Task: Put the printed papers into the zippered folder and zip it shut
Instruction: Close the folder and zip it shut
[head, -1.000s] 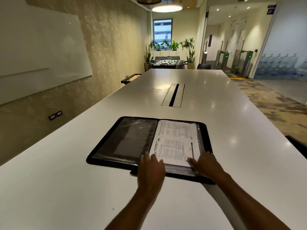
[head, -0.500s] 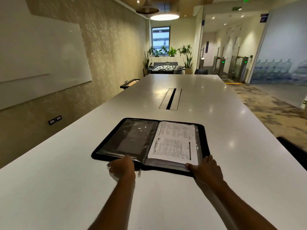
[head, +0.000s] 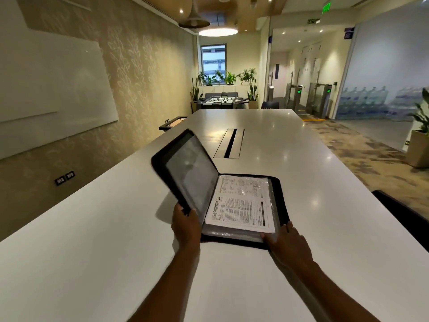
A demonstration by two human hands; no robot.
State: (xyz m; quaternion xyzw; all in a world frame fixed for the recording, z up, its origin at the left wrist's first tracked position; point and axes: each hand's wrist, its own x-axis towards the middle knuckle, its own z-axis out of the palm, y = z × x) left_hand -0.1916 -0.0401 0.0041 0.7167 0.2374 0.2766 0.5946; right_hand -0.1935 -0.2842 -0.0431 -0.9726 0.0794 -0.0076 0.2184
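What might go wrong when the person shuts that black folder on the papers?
1. The printed papers reach almost to the near rim of the zippered folder. If they slide out a little, the zip might catch them.
2. The left hand grips the lifted cover only at its near edge, so it might slip and flop down crooked.
3. The right hand rests on the near right corner, where the closing cover might pinch its fingers.

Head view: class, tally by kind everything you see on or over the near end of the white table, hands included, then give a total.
zippered folder: 1
printed papers: 1 stack, number of sheets cannot be told
hands: 2, left hand gripping the folder's raised cover, right hand at its near right corner
Total: 4
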